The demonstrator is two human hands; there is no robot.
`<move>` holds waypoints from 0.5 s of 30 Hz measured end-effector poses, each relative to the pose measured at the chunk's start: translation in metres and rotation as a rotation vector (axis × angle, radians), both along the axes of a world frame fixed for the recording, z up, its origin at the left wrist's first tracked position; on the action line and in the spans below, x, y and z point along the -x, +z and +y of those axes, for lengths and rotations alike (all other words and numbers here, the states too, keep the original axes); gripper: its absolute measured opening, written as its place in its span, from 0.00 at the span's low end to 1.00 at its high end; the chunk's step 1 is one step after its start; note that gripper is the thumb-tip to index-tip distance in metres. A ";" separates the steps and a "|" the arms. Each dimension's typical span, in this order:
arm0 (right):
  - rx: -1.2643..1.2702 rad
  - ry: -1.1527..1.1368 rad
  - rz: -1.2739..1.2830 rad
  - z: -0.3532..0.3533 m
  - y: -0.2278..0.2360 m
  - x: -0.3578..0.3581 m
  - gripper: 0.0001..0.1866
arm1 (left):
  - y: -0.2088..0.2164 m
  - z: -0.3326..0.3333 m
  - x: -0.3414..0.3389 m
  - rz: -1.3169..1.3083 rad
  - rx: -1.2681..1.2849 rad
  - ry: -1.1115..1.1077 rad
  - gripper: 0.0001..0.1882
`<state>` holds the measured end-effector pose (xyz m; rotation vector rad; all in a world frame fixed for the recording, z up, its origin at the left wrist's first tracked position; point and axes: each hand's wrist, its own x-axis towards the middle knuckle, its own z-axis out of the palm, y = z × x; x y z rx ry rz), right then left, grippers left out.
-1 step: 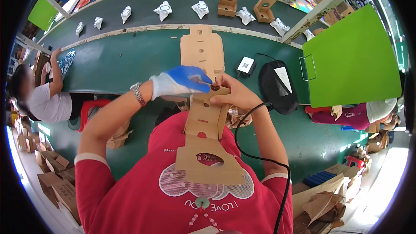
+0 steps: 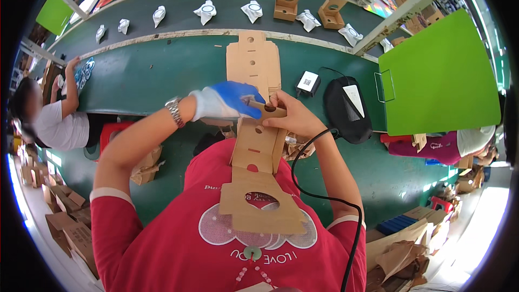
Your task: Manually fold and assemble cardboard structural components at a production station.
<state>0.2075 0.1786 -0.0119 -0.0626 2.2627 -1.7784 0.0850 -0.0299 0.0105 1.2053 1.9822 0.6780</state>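
Left hand [image 2: 231, 100]: in a blue-and-white glove, mid-frame, its fingertips at the carton's upper edge — whether they pinch it I cannot tell.
Right hand [image 2: 294, 116]: bare, just right of the glove, thumb and fingers closed on the carton's top flap.
Carton [image 2: 254, 147]: brown, partly folded, running from frame centre down in front of the red shirt [image 2: 167, 232], which shows through the large hole in its lower panel.
Flat cardboard [image 2: 252, 75]: on the green bench [image 2: 178, 70], just above the hands.
Bench right of centre: a white-topped adapter [image 2: 307, 82] beside a black pouch [image 2: 338, 113].
Dark strip along the top: white bundles [image 2: 206, 13] and two open boxes [image 2: 285, 13] — the boxes at upper right.
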 end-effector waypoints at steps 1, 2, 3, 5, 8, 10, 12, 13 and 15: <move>-0.323 0.064 0.098 0.000 0.003 0.003 0.18 | 0.005 0.006 0.001 0.112 0.079 -0.021 0.22; -0.324 0.077 0.094 -0.005 0.002 0.004 0.18 | 0.005 0.012 0.000 0.222 0.155 -0.044 0.20; -0.416 0.037 0.161 -0.012 0.001 0.007 0.19 | 0.001 0.018 -0.003 0.216 0.155 -0.032 0.20; -0.562 -0.037 0.291 -0.025 -0.005 0.011 0.21 | -0.004 0.031 -0.009 0.494 0.219 -0.114 0.14; -0.686 -0.053 0.252 -0.024 -0.004 0.014 0.17 | 0.000 0.043 -0.018 0.657 0.215 -0.144 0.10; -0.781 -0.033 0.263 -0.018 -0.009 0.020 0.15 | -0.013 0.043 -0.007 0.716 0.150 -0.148 0.12; -0.873 -0.031 0.272 -0.003 -0.018 0.026 0.14 | 0.015 0.044 0.009 0.502 0.175 -0.077 0.14; -0.837 -0.137 0.263 0.013 -0.026 0.031 0.15 | 0.002 0.028 0.036 0.498 -0.226 -0.238 0.14; -0.532 -0.422 0.144 0.051 -0.054 0.036 0.18 | -0.006 0.007 0.060 -0.163 -0.349 0.069 0.19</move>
